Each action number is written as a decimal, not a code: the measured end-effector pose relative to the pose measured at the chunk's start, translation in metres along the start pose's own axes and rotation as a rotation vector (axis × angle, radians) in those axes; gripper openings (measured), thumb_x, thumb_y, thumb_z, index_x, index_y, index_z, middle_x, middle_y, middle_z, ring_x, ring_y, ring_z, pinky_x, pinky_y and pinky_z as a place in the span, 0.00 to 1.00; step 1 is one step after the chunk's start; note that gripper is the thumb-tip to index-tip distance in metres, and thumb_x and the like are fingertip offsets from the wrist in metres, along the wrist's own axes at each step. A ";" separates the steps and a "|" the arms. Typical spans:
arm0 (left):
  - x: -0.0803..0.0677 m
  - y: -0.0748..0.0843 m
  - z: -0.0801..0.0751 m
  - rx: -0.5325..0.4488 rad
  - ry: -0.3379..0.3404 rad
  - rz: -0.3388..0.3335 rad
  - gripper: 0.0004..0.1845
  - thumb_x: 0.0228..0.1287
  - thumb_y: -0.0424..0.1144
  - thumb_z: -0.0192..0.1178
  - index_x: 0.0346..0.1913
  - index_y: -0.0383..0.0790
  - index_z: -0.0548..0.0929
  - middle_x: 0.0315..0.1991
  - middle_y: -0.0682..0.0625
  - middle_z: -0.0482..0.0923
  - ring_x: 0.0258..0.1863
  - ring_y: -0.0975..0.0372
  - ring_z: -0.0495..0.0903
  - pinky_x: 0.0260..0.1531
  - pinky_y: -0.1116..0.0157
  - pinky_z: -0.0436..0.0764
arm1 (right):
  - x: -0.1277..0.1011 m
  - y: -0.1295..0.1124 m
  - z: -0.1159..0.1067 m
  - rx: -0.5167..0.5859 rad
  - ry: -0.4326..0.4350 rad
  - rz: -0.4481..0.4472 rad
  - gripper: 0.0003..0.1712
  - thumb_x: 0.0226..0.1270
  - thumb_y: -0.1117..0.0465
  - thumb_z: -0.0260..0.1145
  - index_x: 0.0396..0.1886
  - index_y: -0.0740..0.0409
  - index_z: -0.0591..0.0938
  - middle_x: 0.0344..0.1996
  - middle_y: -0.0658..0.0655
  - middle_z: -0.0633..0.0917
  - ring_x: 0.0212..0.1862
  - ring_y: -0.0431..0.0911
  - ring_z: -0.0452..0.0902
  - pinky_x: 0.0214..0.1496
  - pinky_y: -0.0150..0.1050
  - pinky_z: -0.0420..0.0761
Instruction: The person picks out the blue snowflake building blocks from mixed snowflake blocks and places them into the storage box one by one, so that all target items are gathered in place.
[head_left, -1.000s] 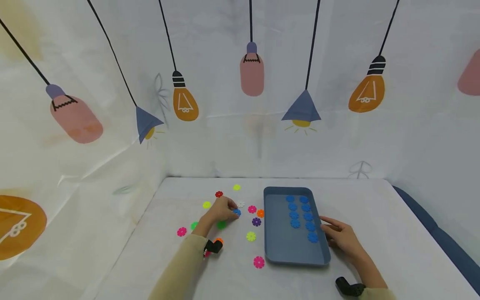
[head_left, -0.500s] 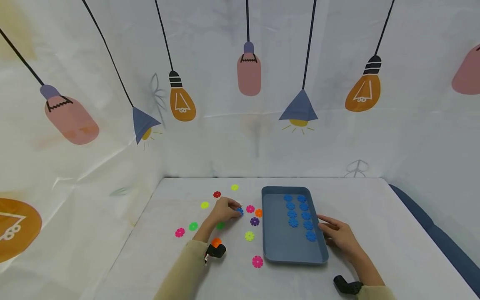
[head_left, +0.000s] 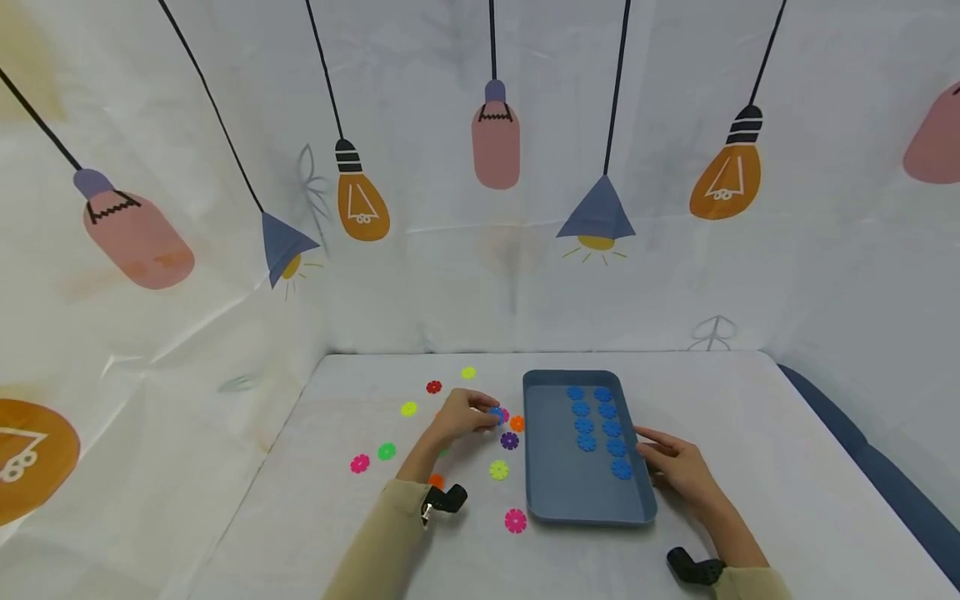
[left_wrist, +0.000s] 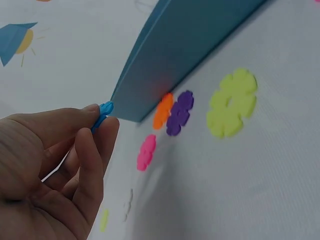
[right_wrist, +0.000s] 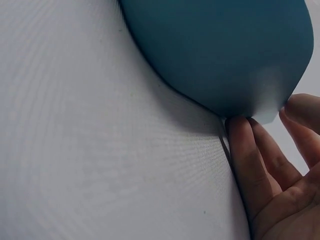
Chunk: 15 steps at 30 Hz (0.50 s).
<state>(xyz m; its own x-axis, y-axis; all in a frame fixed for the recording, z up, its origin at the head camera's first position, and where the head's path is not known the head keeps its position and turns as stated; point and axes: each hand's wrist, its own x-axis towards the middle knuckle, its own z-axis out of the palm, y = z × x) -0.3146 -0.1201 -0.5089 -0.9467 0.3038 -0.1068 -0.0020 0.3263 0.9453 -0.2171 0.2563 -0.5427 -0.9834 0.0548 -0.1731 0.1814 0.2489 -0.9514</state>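
My left hand (head_left: pixel 462 417) pinches a blue flower-shaped plastic disc (left_wrist: pixel 102 116) between thumb and fingers, above the white table left of the tray. Below it in the left wrist view lie a pink disc (left_wrist: pixel 146 152), an orange disc (left_wrist: pixel 163 111), a purple disc (left_wrist: pixel 180 113) and a yellow-green disc (left_wrist: pixel 232 103). The grey-blue tray (head_left: pixel 585 500) holds two columns of blue discs (head_left: pixel 612 428) towards its right side. My right hand (head_left: pixel 681 471) touches the tray's right wall with fairly straight fingertips; in the right wrist view the fingers (right_wrist: pixel 245 155) rest against its outside.
Several loose discs are scattered left of the tray, among them a red one (head_left: pixel 433 387), a green one (head_left: pixel 386 451) and a pink one (head_left: pixel 515 521). The white table (head_left: pixel 300 517) meets a printed cloth backdrop (head_left: pixel 420 283). A dark blue seat-like shape (head_left: pixel 862 446) stands at the right.
My left hand has moved right with the blue disc, towards the tray, and now covers part of the pink disc. My right hand has stayed at the tray's right wall.
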 end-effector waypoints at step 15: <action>0.003 0.018 0.022 -0.097 -0.090 0.033 0.12 0.56 0.29 0.70 0.43 0.30 0.86 0.33 0.42 0.79 0.29 0.56 0.85 0.34 0.61 0.85 | 0.000 -0.003 0.000 0.008 -0.012 0.014 0.35 0.69 0.50 0.65 0.70 0.61 0.69 0.51 0.65 0.82 0.39 0.49 0.82 0.35 0.40 0.82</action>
<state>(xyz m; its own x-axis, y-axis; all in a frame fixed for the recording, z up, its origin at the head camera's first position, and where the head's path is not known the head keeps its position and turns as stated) -0.3104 -0.0939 -0.4994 -0.9140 0.3936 -0.0982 -0.0065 0.2278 0.9737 -0.2174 0.2554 -0.5397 -0.9807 0.0468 -0.1897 0.1953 0.2400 -0.9509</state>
